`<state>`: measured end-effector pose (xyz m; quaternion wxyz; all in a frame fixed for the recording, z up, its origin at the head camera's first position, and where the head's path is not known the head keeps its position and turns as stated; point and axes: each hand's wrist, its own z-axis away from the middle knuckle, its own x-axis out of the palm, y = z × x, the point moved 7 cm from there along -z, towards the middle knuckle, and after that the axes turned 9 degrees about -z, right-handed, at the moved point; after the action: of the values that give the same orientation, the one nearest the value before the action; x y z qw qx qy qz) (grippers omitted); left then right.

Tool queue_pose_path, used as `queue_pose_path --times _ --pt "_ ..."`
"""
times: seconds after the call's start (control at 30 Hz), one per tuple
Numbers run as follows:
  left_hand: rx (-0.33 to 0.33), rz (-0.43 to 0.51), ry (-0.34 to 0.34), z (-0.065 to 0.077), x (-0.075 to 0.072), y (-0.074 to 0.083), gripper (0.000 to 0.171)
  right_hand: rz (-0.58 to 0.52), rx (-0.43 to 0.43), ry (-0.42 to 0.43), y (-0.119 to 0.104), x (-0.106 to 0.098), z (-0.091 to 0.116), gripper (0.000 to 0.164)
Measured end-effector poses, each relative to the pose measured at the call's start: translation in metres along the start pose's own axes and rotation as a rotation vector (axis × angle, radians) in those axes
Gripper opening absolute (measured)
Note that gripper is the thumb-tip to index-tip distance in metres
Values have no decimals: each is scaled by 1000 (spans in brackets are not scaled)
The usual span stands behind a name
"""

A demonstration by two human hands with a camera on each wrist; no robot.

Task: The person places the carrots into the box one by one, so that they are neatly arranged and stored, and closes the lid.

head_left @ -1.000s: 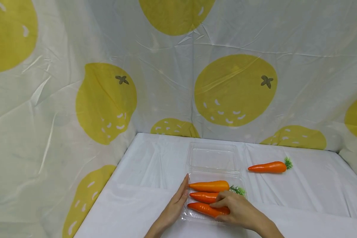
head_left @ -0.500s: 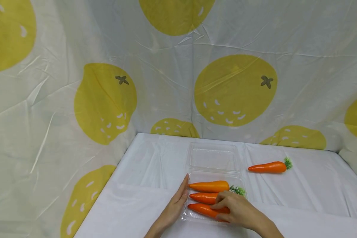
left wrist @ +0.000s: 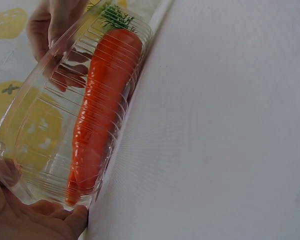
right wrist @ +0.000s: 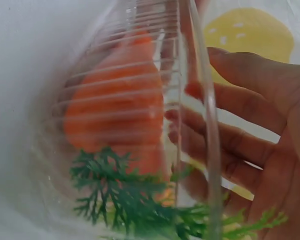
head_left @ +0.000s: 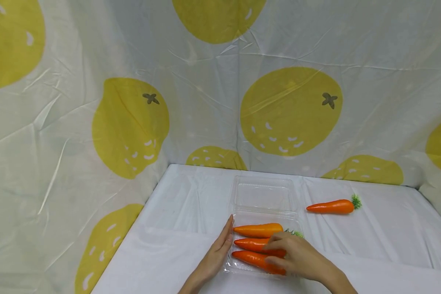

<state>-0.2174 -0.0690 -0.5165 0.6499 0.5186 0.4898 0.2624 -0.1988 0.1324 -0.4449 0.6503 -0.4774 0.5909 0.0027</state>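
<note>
In the head view a clear plastic clamshell box (head_left: 239, 268) lies on the table with its lid (head_left: 264, 195) folded back. Three glossy carrots lie side by side in its base: a lighter orange carrot (head_left: 258, 230), a middle carrot (head_left: 248, 244) and a near carrot (head_left: 250, 259). My left hand (head_left: 217, 253) rests its straight fingers against the box's left wall. Over the right part of the box is my right hand (head_left: 297, 255), which hides some green tops. Its fingers (right wrist: 245, 105) are spread apart and pinch nothing in the right wrist view.
Another carrot (head_left: 332, 207) with a green top lies on the table right of the lid. A white cloth (head_left: 161, 245) covers the table. Behind and to the left hang lemon-patterned curtains (head_left: 206, 102).
The right hand has let go of the near carrot and loosened its fingers, shifting slightly to the right. The left hand and the box have stayed in place.
</note>
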Motion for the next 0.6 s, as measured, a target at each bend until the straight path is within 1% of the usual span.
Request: queue_pose_path --times 0.1,0.33,0.6 --pt "2 -1 6 0 0 0 59 -4 2 22 1 -6 2 31" --pt "2 -1 5 1 0 1 59 -65 -14 66 4 -17 4 29" --pt "-5 -17 -3 1 -1 3 59 -54 -34 142 10 -36 10 29"
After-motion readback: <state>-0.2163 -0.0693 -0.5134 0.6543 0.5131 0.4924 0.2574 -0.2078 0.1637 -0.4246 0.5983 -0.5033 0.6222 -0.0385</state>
